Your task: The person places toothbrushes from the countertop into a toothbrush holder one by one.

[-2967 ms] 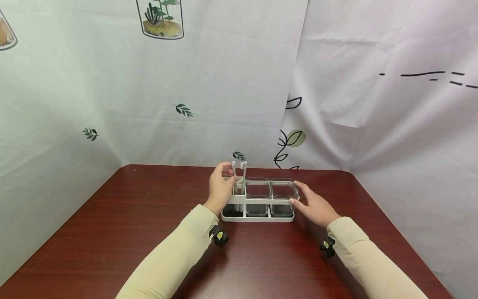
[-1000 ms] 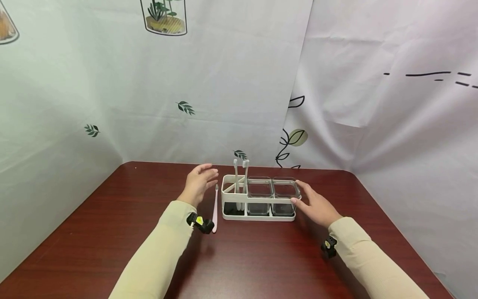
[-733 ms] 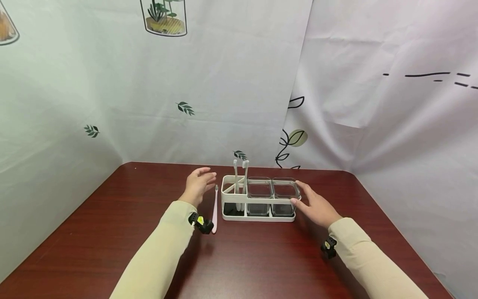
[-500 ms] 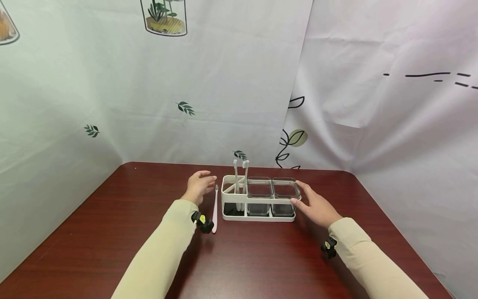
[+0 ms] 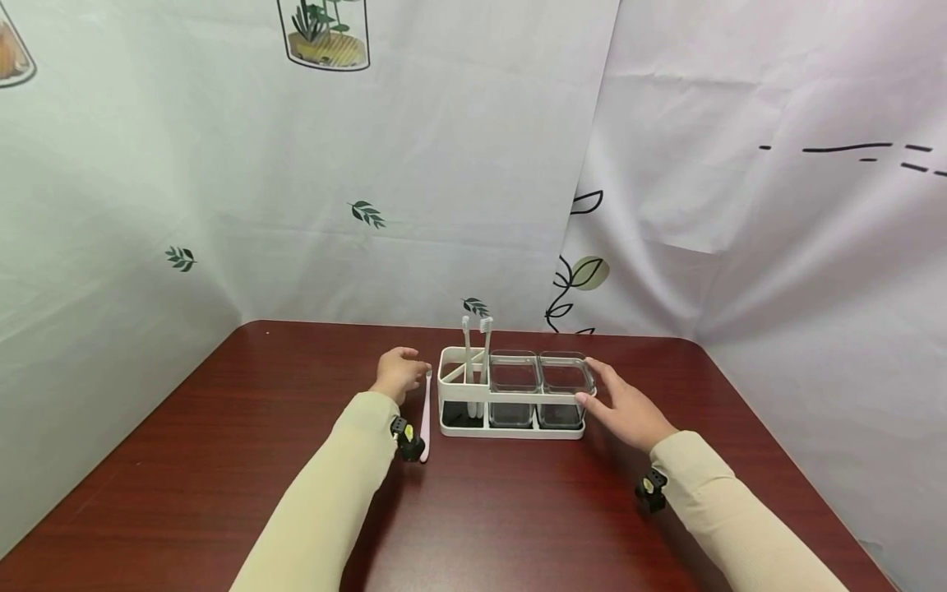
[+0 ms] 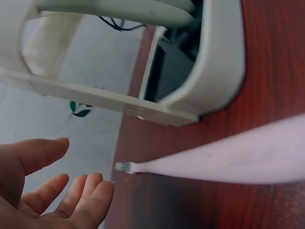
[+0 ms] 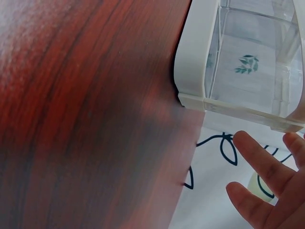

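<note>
Head view: your left hand (image 5: 398,376), loosely curved, empty, hovers beside a smooth, tapering pink toothbrush (image 5: 427,413); your right hand (image 5: 629,410) spreads, gripless, at the rounded white rack (image 5: 464,392).

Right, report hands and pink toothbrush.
Left hand empty beside pink toothbrush. Right hand at organizer, right end. Toothbrush on table; nothing visible between it and left hand.

Pink toothbrush (image 6: 233,160), white rack (image 5: 533,398), reddish-brown table (image 5: 518,510)

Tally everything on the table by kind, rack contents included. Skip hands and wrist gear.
Toothbrushes: 3 (1 lying left of the rack, 2 standing in it)
Clear cups: 2
White rack: 1
Total: 6
</note>
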Motion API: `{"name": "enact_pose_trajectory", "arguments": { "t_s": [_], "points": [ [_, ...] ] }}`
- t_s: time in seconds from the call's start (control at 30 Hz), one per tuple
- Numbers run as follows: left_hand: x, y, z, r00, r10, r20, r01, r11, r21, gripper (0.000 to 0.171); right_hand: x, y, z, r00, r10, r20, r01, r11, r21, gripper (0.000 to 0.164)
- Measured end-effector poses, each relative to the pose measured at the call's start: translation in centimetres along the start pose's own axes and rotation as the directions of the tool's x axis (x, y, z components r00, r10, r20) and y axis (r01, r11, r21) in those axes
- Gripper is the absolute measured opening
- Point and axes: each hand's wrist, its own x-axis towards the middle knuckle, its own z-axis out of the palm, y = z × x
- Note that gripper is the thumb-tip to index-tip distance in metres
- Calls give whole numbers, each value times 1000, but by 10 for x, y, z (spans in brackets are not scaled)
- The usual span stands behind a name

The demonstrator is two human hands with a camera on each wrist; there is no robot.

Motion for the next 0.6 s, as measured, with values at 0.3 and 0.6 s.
{"name": "enact_pose_trajectory", "arguments": {
  "t_s": [0.3,0.6],
  "points": [
    [6,-7,4,1000,-15,-24,18,991,131,33,0,1,1,1000,6,2,-6,1000,3,74],
    [11,-11,7,998,-36,-42,44,974,221,22,1,1,2,1000,9,8,-9,1000,9,74]
  ]
}}
